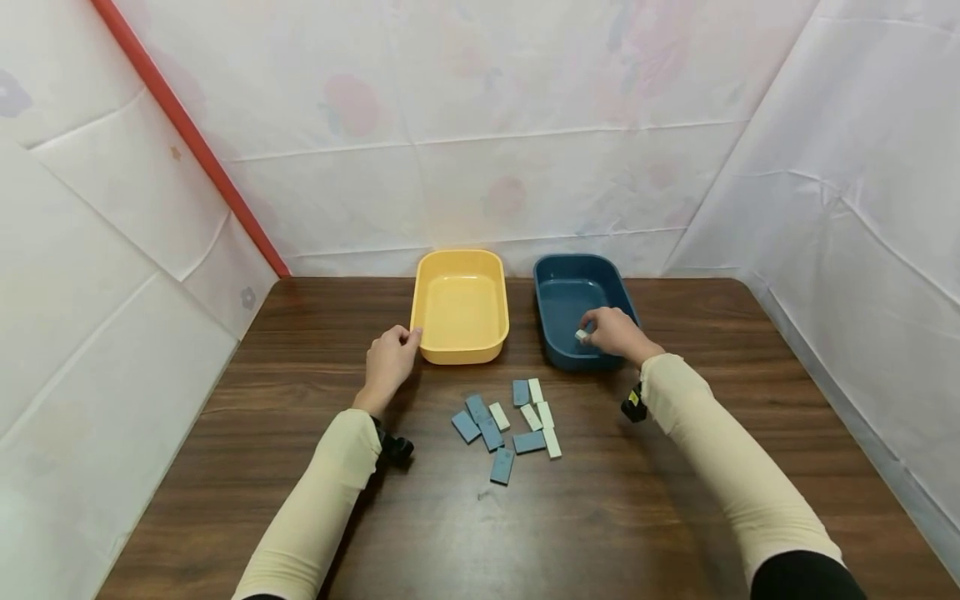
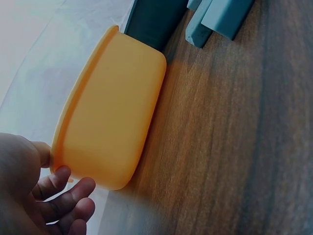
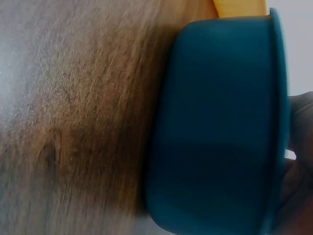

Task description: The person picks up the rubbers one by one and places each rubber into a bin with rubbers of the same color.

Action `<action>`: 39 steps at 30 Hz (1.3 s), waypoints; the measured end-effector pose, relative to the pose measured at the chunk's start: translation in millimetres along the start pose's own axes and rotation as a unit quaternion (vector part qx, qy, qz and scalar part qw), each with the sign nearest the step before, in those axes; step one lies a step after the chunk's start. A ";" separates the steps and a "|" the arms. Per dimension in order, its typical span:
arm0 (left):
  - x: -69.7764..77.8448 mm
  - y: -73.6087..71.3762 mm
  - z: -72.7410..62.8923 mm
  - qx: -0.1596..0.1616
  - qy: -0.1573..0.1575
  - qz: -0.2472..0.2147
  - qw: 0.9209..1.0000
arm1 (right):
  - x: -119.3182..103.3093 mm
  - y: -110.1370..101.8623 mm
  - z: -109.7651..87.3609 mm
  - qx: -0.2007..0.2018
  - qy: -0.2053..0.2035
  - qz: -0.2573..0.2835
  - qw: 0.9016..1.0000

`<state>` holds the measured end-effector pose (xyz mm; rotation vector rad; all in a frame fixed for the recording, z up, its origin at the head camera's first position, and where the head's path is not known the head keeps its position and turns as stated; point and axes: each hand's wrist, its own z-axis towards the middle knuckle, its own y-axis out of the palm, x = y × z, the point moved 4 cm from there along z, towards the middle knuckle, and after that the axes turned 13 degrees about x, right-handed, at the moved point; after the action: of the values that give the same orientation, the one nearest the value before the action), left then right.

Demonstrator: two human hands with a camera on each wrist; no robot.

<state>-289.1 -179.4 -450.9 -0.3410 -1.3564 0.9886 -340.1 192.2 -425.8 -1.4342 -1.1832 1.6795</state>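
Note:
My left hand (image 1: 390,364) pinches the near left rim of the yellow tub (image 1: 461,355), thumb and index finger at its edge in the left wrist view. Over the dark blue tub (image 1: 567,357), my right hand (image 1: 618,334) holds a small white block (image 1: 581,335) between thumb and fingers. The blue tub's wall hides that block in the right wrist view. On the table in front of the tubs lie several grey-blue blocks (image 1: 502,467), loosely scattered. Several white blocks (image 1: 552,443) lie among them, mostly on the right side of the group.
Both tubs stand side by side near the back edge of the brown wooden table (image 1: 600,517). White patterned sheeting (image 1: 480,200) hangs behind and along both sides. A red strip (image 1: 195,137) runs down the left corner.

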 end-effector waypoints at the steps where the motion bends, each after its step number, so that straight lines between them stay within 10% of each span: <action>1: 0.1 0.1 -0.1 0.001 0.000 0.000 1.000 | 0.9 2.4 1.6 -0.010 0.003 -0.005 1.000; 10: 0.8 2.4 -1.9 0.000 0.001 -0.008 1.000 | 7.2 18.5 9.9 -0.066 0.016 -0.021 0.997; 22: 2.7 7.0 -1.0 -0.005 0.001 -0.007 1.000 | 8.0 19.7 10.5 -0.030 0.018 -0.012 0.999; 39: 4.0 7.2 1.8 -0.008 0.000 -0.009 1.000 | 20.5 -29.7 -20.8 0.165 0.033 0.018 0.986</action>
<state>-293.9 -172.9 -453.0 -0.3400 -1.3660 0.9637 -326.8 227.1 -407.3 -1.2974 -0.8018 1.7420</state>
